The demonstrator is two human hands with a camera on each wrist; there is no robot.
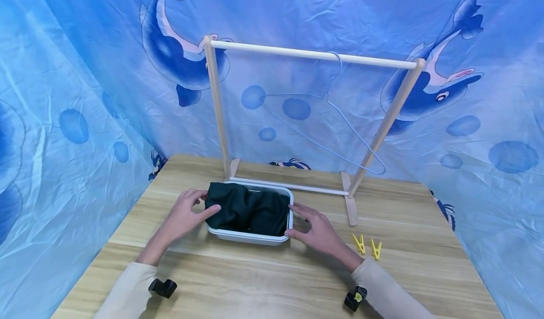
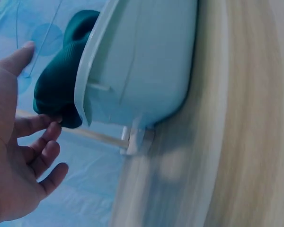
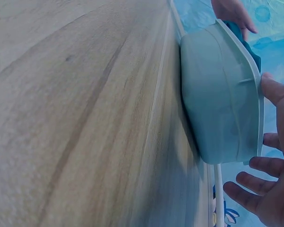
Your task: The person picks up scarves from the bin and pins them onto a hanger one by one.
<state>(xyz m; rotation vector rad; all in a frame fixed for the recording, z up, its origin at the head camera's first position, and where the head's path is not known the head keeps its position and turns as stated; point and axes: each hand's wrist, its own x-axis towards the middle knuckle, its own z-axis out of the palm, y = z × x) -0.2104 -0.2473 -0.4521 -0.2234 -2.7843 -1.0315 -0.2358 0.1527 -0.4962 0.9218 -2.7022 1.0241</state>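
While left hand [image 1: 187, 212], fingers loose, touches dark green cloth [image 1: 248, 208], right hand [image 1: 318, 233], fingers also loose, touches rim of pale plastic tub [image 1: 250, 238].

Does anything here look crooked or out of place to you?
Two things. The pale blue wire hanger looks lopsided on the white round rail, its right end well below its left, though perspective may exaggerate this. The dark green cloth bulges over the left rim of the pale rectangular plastic tub instead of lying fully inside.
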